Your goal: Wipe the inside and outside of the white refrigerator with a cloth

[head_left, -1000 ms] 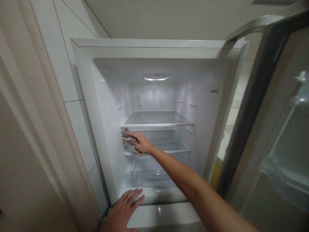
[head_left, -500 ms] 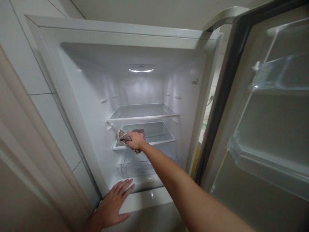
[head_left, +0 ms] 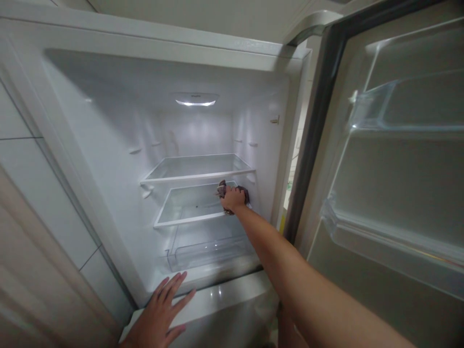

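Note:
My right hand point(head_left: 234, 198) reaches into the open refrigerator point(head_left: 108, 121) and grips a crumpled brown patterned cloth point(head_left: 228, 211). The cloth lies at the right part of the lower glass shelf point(head_left: 192, 203), over its front edge. A small dark speck shows on that shelf, left of the cloth. Above it is the upper glass shelf point(head_left: 199, 166). My left hand point(head_left: 163, 309) is at the lower front of the refrigerator with fingers spread, holding nothing. Whether its palm touches the surface below I cannot tell.
The refrigerator door point(head_left: 380, 174) stands open on the right, with clear door bins point(head_left: 395, 246). A transparent drawer point(head_left: 210, 253) sits under the shelves. The interior lamp point(head_left: 195, 101) is lit. Tiled wall point(head_left: 21, 116) runs along the left side.
My right hand has slid the cloth from the left part of the lower shelf to its right part. The view has shifted slightly; my left hand stays low with its fingers spread.

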`<state>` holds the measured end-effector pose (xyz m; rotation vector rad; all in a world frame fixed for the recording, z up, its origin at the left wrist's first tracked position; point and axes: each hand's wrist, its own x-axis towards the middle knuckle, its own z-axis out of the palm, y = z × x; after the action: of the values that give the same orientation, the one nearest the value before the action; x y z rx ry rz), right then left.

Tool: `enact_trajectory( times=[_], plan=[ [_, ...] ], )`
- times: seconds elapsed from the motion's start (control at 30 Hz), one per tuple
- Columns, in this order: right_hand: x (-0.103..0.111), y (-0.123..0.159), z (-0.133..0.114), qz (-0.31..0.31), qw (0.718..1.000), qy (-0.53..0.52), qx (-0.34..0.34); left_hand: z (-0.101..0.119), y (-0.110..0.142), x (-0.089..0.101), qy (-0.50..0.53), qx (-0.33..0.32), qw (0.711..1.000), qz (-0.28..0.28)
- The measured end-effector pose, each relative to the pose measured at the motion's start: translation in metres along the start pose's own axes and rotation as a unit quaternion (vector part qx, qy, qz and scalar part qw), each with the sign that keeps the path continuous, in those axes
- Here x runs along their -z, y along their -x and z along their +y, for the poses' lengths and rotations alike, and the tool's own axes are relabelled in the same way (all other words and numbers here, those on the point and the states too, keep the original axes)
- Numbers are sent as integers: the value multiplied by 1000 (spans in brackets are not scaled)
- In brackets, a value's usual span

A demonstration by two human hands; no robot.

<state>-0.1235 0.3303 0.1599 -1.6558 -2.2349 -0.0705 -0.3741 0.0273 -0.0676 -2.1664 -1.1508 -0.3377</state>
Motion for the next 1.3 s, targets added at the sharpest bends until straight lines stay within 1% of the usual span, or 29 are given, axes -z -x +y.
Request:
enact_trajectory(
  times=[0.1, 0.3, 0.43, 0.53, 0.6, 0.7, 0.8, 0.9, 1.0, 1.1, 1.17, 1.23, 1.3],
  plan=[
    [-5, -10, 6, 8, 1000, 7, 12, -1, 2, -3, 10, 4, 1000, 0],
    [-22, -40, 2, 16, 999, 18, 37, -1, 4, -8, 22, 14, 1000, -12],
    [-33, -68, -5, 8, 999, 17, 45, -2, 4, -9, 11, 19, 1000, -11],
    [-39, -90, -17, -5, 998, 12, 65, -5, 6, -14, 3, 7, 1000, -14],
    [-43, -102, -29, -9, 996, 6, 84, -6, 9, -21, 10, 0, 1000, -16],
    [-49, -116, -56, 3, 993, -9, 117, -4, 18, -37, 33, 4, 999, -28],
    [-56, -125, -89, 14, 988, -23, 151, 1, 27, -52, 33, 26, 997, -57],
    [-64, -130, -127, 6, 983, -36, 181, 7, 32, -59, 41, 37, 995, -78],
    [-70, -130, -164, -7, 976, -49, 213, 9, 30, -55, 47, 41, 995, -81],
    [-71, -124, -191, -19, 968, -60, 243, 7, 26, -45, 65, 38, 993, -92],
    [-69, -116, -200, -32, 964, -63, 258, 5, 22, -38, 90, 37, 988, -116],
    [-66, -106, -202, -48, 962, -60, 263, 3, 20, -31, 114, 44, 983, -136],
    [-61, -94, -200, -61, 961, -54, 265, 2, 17, -25, 124, 54, 982, -135]
  ],
)
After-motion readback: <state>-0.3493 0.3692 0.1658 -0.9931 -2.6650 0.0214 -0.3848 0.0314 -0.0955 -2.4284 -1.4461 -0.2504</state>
